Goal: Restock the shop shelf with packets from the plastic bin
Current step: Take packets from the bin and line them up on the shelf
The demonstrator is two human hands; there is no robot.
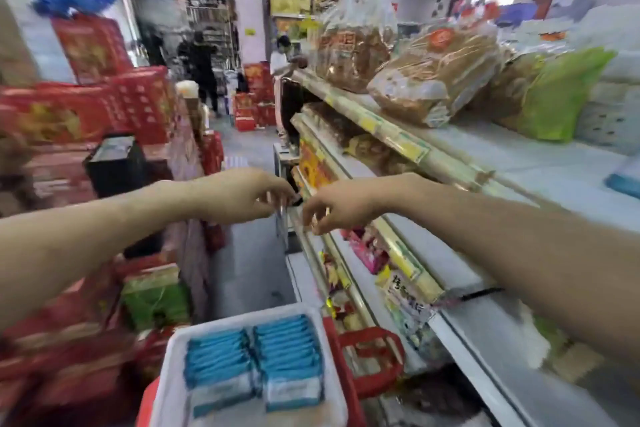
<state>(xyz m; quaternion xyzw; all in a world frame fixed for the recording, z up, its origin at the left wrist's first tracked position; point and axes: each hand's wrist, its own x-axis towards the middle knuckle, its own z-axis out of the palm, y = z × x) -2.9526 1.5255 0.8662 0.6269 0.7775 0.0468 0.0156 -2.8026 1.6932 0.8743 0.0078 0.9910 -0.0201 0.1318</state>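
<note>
White plastic bin sits low in front of you, holding two rows of blue packets. Your left hand and right hand reach together toward the shelf edge, fingers loosely spread, gripping nothing you can make out through the blur.

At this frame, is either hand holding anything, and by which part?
Cannot be told for certain. The left hand and right hand reach out with fingers pinched near the shelf edge, but motion blur hides any object. No blue packets appear in them.
</note>
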